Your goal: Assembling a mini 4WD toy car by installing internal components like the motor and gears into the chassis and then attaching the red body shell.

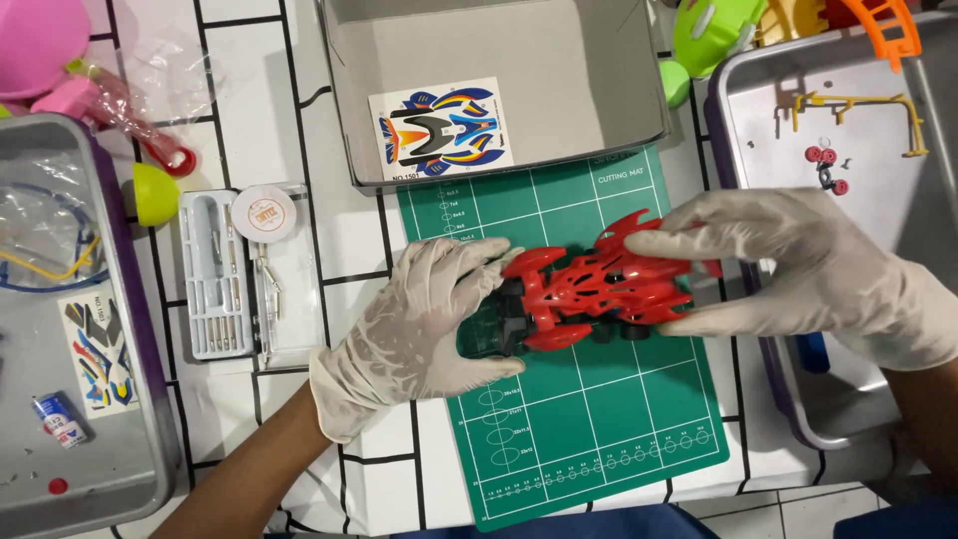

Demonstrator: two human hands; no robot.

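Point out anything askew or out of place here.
Nothing looks damaged or spilled. The left hand and right hand hold the red toy car over the green cutting mat; loose small parts sit in the right tray.

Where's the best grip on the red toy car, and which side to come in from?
Grip the red toy car across its two ends, coming in from left and right. It lies lengthwise across the green cutting mat, and its spiky, open shell looks awkward to pinch along the sides. The left hand already takes the dark end, the right hand the winged end.
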